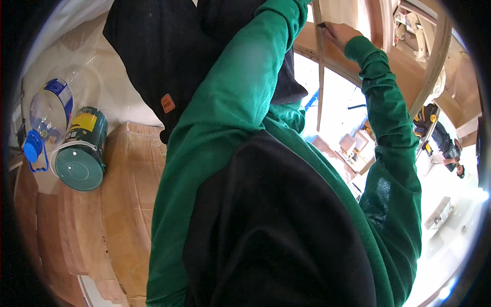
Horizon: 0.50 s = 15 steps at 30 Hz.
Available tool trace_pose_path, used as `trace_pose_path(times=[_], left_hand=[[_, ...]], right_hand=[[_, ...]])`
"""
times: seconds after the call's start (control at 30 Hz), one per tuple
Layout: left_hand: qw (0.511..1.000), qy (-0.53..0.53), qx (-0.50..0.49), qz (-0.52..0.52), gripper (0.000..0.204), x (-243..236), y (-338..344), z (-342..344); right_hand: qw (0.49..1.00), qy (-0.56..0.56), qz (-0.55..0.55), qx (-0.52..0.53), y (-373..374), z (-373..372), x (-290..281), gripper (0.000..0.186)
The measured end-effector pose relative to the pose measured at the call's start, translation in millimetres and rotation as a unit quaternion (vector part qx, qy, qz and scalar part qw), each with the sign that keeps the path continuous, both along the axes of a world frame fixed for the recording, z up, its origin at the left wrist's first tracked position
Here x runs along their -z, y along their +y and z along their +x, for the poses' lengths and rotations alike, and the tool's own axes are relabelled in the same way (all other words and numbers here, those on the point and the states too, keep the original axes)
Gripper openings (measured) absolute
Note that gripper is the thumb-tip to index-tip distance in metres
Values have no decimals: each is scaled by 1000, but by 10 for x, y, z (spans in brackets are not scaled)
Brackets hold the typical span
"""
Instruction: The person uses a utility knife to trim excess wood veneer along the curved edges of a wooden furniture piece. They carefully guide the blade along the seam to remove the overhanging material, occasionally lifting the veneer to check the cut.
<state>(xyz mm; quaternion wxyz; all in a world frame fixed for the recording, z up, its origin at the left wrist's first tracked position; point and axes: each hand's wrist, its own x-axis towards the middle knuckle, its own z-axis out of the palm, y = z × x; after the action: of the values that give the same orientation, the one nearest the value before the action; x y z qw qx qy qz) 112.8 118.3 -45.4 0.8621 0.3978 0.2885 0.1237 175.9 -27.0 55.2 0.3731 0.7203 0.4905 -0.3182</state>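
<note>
My right hand [341, 36], at the end of a green sleeve, is closed at the top right. Its fingers pinch a small dark object [321, 25], mostly hidden and too small to name. That object overlaps a thin wooden strip [320, 77] running up and down beside the fingers. Wooden panels and curved wooden edges surround this hand. Up past the top edge reaches my left arm [240, 66], also in a green sleeve, leaving its hand outside the picture. Dark cloth [153, 56] with a small orange patch [168, 103] lies beyond that arm.
At the left, a green bucket [79, 169] lies beside a large clear bottle [50, 110] with a blue cap, near brown cardboard [133, 204]. A curved wooden rib [434, 61] stands at the right. Farther back there is another person [447, 143].
</note>
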Motion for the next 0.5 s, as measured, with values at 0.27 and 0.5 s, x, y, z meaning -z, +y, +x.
trace_pose_path(times=[0.27, 0.5], left_hand=[[999, -41, -26, -7, 44, 126, -50, 79], [1000, -13, 5, -25, 46, 32, 27, 19]], right_hand=[[1000, 5, 2, 20, 54, -103, -131, 32], [998, -45, -43, 2, 56, -93, -9, 30]])
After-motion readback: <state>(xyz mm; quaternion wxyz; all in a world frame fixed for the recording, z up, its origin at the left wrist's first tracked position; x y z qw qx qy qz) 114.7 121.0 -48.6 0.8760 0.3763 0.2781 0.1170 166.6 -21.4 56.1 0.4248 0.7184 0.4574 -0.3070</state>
